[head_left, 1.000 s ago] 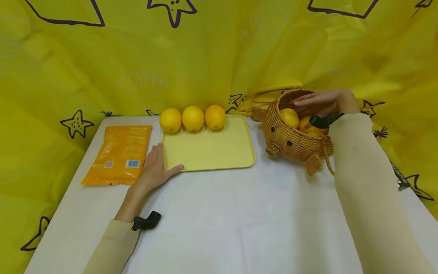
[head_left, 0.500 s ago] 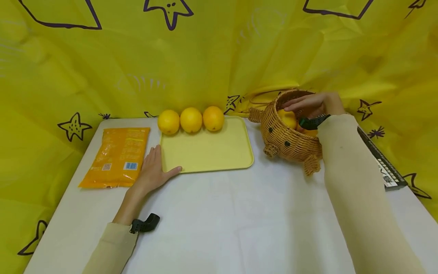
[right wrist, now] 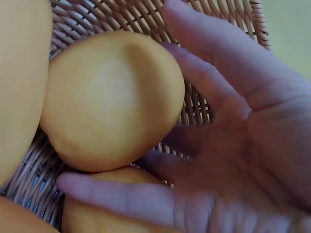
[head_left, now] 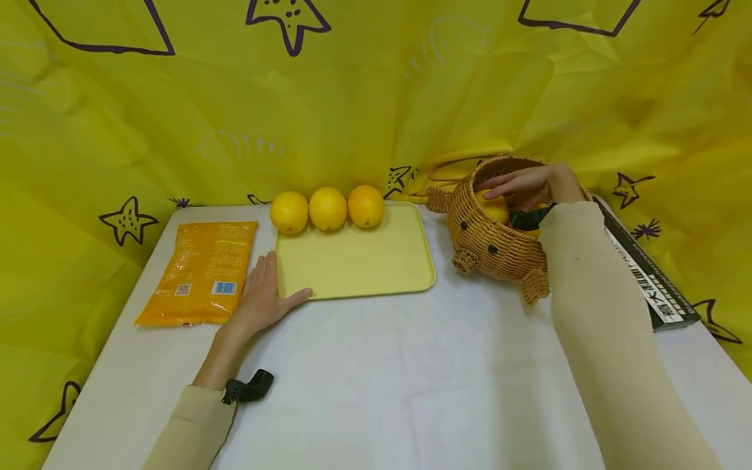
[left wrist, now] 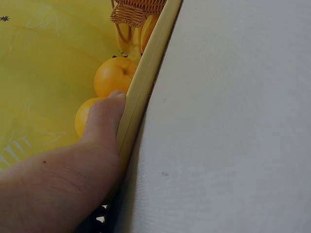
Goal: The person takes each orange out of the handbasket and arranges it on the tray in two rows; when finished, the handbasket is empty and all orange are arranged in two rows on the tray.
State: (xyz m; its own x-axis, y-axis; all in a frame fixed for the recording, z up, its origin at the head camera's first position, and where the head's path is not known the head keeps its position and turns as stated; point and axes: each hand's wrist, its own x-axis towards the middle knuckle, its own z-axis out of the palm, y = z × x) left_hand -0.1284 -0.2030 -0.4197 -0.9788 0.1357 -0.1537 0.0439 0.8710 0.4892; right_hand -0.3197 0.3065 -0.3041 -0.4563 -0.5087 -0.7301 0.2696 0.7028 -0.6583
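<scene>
An orange [right wrist: 114, 102] sits inside the wicker basket [head_left: 496, 258], the right hand [head_left: 525, 186] around it, fingers spread and loose.
The left hand [head_left: 261, 299] lies relaxed against the yellow tray [head_left: 358, 267], fingers straight, thumb at the near edge; three oranges [head_left: 328, 209] line the far edge, a shiny packet [head_left: 202, 271] lies just beside that hand, a black box [head_left: 652, 281] near the basket.

Packet [head_left: 202, 271] (left) and basket [head_left: 498, 252] flank the tray [head_left: 358, 267].
</scene>
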